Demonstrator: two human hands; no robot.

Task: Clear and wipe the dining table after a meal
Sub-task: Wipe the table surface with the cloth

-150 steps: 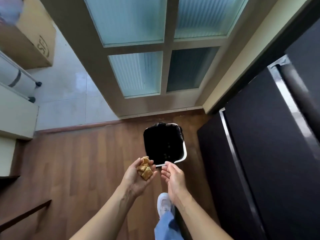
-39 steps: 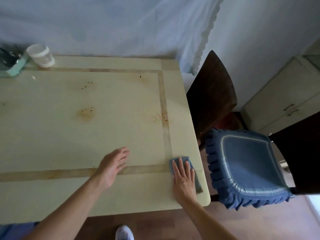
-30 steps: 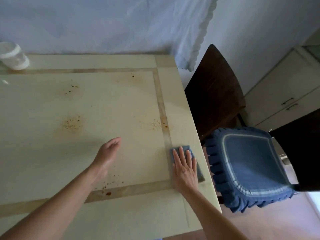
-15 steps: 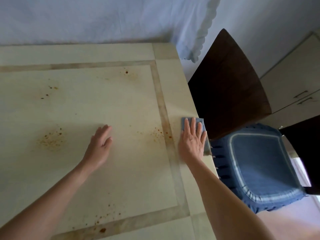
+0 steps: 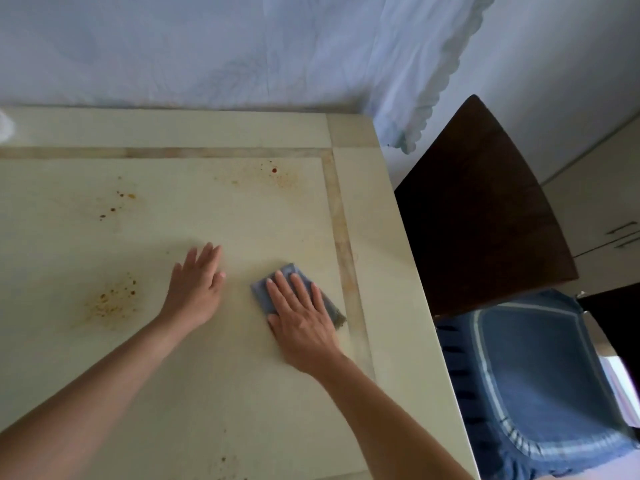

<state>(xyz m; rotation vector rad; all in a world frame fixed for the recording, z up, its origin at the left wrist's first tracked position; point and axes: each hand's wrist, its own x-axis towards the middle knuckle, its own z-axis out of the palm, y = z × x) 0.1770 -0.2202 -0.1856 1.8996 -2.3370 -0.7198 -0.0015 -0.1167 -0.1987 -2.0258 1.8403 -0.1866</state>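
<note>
A cream dining table (image 5: pixel 374 209) with tan inlay strips fills the left and middle of the head view. My right hand (image 5: pixel 299 315) presses flat, fingers straight, on a folded blue cloth (image 5: pixel 261 294) just inside the right inlay strip. My left hand (image 5: pixel 195 289) rests flat on the tabletop to the left of the cloth, holding nothing. Orange-brown stains mark the top: a patch (image 5: pixel 110 303) left of my left hand, specks (image 5: pixel 117 202) farther back, and a spatter (image 5: pixel 273 173) near the far right corner.
A dark wooden chair (image 5: pixel 481 209) with a blue cushion (image 5: pixel 540 379) stands close against the table's right edge. A pale blue curtain (image 5: pixel 242 46) hangs behind the table. Cream cabinets (image 5: pixel 599 209) stand at the far right. A white object (image 5: pixel 5 128) shows at the left edge.
My right hand has slid the blue cloth leftward from the table's right edge to inside the inlay strip. My left hand stays flat on the table. The stains near the right strip are gone.
</note>
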